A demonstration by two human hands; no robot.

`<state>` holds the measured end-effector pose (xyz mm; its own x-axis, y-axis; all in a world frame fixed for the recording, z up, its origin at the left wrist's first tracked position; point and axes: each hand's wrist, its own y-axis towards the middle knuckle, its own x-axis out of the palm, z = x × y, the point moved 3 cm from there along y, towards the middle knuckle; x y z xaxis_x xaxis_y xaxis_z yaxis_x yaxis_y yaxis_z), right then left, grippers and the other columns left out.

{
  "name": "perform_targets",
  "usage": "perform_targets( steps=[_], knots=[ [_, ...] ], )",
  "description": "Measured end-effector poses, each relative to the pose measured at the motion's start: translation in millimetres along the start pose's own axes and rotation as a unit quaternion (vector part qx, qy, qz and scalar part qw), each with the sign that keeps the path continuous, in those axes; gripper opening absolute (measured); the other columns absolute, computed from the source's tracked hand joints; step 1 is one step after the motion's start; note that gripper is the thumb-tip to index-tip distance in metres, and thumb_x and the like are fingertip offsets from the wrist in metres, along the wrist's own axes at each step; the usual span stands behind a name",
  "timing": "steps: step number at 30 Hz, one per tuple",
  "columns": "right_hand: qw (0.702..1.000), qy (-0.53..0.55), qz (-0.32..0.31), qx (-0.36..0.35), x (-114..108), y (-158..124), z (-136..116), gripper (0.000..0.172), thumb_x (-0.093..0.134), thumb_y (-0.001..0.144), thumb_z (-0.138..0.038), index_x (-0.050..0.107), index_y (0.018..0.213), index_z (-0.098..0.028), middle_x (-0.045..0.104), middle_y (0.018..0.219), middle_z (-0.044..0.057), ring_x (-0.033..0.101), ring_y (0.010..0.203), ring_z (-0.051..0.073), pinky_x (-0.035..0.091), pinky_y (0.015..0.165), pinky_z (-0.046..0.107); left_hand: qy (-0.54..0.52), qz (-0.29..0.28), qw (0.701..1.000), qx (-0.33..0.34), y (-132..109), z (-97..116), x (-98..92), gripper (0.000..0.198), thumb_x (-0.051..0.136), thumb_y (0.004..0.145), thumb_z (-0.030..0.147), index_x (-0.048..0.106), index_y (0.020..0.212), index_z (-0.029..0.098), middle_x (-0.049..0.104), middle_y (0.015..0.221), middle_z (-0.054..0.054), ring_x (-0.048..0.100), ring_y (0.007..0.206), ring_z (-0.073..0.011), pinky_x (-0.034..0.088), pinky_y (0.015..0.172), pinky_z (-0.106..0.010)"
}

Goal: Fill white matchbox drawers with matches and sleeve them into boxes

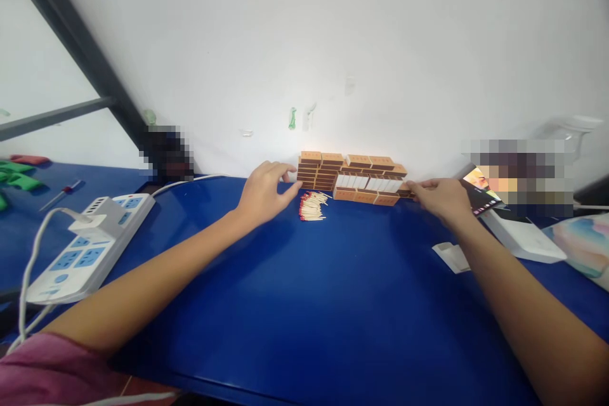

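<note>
Stacked matchboxes point(364, 196) form a low wall against the back wall, with brown striking sides and orange faces. Several in the middle show white ends. Beside the stack's left end is my left hand point(269, 193), its thumb and fingers spread and holding nothing. At the opposite end, my right hand point(442, 200) has its thumb and fingertips closed on the edge of a dark brown matchbox point(405, 191). A small heap of red-tipped matches point(312, 206) lies on the blue table just in front of the stack's left part.
A white power strip point(107, 238) with a plugged-in charger and cable lies at left. Green pieces point(21, 176) and a screwdriver point(61, 195) are farther left. On the right are a white paper piece point(450, 257), a white box point(523, 238) and a dark screen point(478, 196).
</note>
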<state>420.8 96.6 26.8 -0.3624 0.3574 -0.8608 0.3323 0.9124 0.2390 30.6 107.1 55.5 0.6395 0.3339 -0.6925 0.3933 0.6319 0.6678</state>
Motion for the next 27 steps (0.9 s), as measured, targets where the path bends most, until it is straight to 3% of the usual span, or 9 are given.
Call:
perform_targets(
  steps=[5,8,9,11,16,18,21,24,27],
  knots=[
    [0.996,-0.046,-0.052,0.052,-41,-19,13,0.032,0.066,0.091,-0.048,0.072,0.095,-0.017,0.077,0.084,0.016,0.068,0.073,0.027,0.044,0.072,0.040,-0.020,-0.072,0.997,0.021,-51,18,-15.2,0.019,0.067,0.098,0.032,0.071,0.112,0.021,0.072,0.087,-0.002,0.064,0.081,-0.0191,0.051,0.082,-0.035],
    [0.983,-0.049,-0.179,0.009,-54,-47,34,0.041,0.081,0.077,-0.054,0.076,0.100,-0.021,0.079,0.100,0.017,0.071,0.084,0.031,0.049,0.076,0.042,-0.035,-0.147,0.987,0.055,-73,22,-17.5,0.019,0.067,0.099,0.032,0.073,0.113,0.020,0.072,0.086,-0.002,0.064,0.081,-0.0194,0.052,0.083,-0.037],
    [0.981,-0.053,-0.187,0.018,-55,-56,43,0.046,0.086,0.070,-0.054,0.076,0.101,-0.021,0.079,0.104,0.020,0.072,0.088,0.034,0.051,0.077,0.043,-0.040,-0.165,0.983,0.064,-77,22,-17.4,0.020,0.067,0.099,0.032,0.073,0.114,0.020,0.073,0.086,-0.002,0.066,0.083,-0.0197,0.053,0.083,-0.037],
    [0.980,-0.066,-0.184,0.031,-53,-71,59,0.044,0.082,0.071,-0.054,0.075,0.100,-0.021,0.079,0.104,0.021,0.073,0.089,0.036,0.053,0.077,0.045,-0.045,-0.185,0.979,0.073,-82,21,-16.2,0.021,0.066,0.100,0.032,0.073,0.115,0.019,0.073,0.085,-0.002,0.067,0.085,-0.0201,0.053,0.084,-0.038],
    [0.981,-0.105,-0.155,0.051,-47,-83,71,0.028,0.059,0.082,-0.049,0.071,0.093,-0.026,0.080,0.092,0.010,0.073,0.082,0.031,0.053,0.071,0.041,-0.061,-0.184,0.977,0.088,-86,21,-12.7,0.020,0.064,0.103,0.033,0.073,0.113,0.018,0.073,0.084,-0.002,0.067,0.085,-0.0200,0.051,0.085,-0.038],
    [0.987,-0.133,-0.082,0.039,-53,-84,58,0.027,0.056,0.085,-0.047,0.070,0.093,-0.026,0.079,0.091,0.009,0.073,0.081,0.030,0.049,0.069,0.040,-0.066,-0.184,0.977,0.090,-87,22,-12.0,0.019,0.064,0.103,0.033,0.073,0.112,0.019,0.072,0.083,-0.002,0.067,0.085,-0.0197,0.050,0.084,-0.037],
    [0.992,-0.126,0.017,-0.020,-55,-95,14,0.025,0.059,0.088,-0.046,0.071,0.097,-0.025,0.079,0.090,0.009,0.073,0.081,0.030,0.047,0.067,0.039,-0.072,-0.176,0.977,0.094,-89,23,-11.9,0.018,0.063,0.103,0.032,0.073,0.111,0.019,0.072,0.082,-0.002,0.066,0.084,-0.0197,0.049,0.082,-0.037],
    [0.980,0.004,-0.060,-0.190,-31,-118,-51,0.022,0.058,0.098,-0.037,0.073,0.105,-0.023,0.079,0.094,0.008,0.073,0.079,0.023,0.053,0.073,0.034,-0.083,-0.170,0.977,0.096,-91,26,-11.4,0.018,0.064,0.103,0.034,0.072,0.112,0.019,0.072,0.082,-0.001,0.066,0.083,-0.0194,0.049,0.082,-0.037],
    [0.911,0.053,-0.129,-0.389,0,-146,-111,0.026,0.049,0.104,-0.022,0.073,0.114,-0.023,0.078,0.107,0.008,0.073,0.094,0.022,0.058,0.081,0.033,-0.104,-0.177,0.975,0.089,-92,30,-10.8,0.029,0.068,0.101,0.043,0.071,0.116,0.019,0.073,0.086,-0.002,0.067,0.084,-0.0194,0.052,0.086,-0.038]
  ],
)
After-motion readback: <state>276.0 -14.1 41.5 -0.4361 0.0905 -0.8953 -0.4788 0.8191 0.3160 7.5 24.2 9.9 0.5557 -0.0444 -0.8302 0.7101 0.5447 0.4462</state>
